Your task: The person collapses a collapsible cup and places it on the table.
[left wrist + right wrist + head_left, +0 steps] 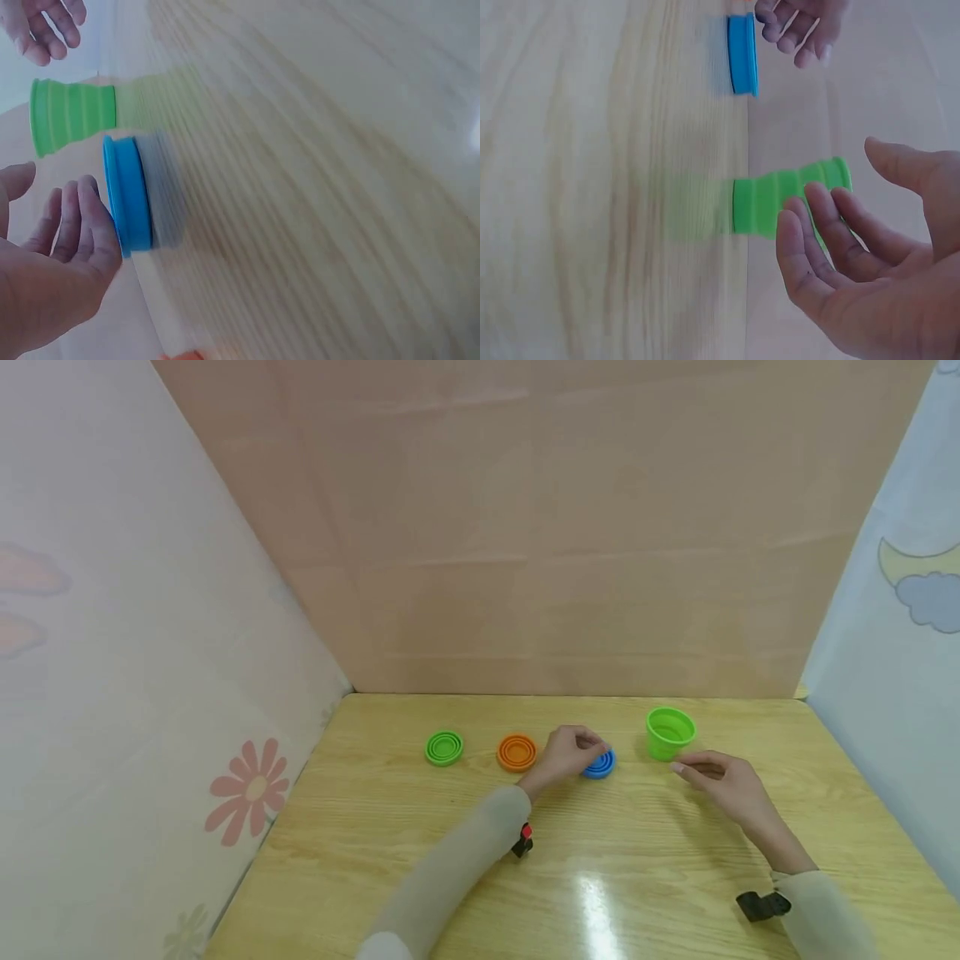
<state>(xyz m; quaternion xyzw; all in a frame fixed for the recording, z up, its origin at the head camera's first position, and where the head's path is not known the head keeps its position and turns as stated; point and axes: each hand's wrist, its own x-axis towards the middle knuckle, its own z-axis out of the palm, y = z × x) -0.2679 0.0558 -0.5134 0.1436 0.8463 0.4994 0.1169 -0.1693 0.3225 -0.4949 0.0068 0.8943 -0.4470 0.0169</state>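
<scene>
A collapsed blue silicone cup (602,767) lies flat on the table. My left hand (567,753) is right beside it, fingers loosely bent with a gap between thumb and fingers; in the left wrist view the fingertips are at the rim of the blue cup (129,196). To the right stands a green collapsible cup (667,737), pulled up to full height and upright. Close to its near right side is my right hand (729,783), holding nothing. The right wrist view has its relaxed fingers (832,236) partly in front of the green cup (769,201).
Left of the blue cup lie a collapsed orange cup (517,752) and, farther left, a collapsed green cup (444,748). The wooden table (360,827) ends at a brown back panel (570,568), with pale decorated side walls left and right.
</scene>
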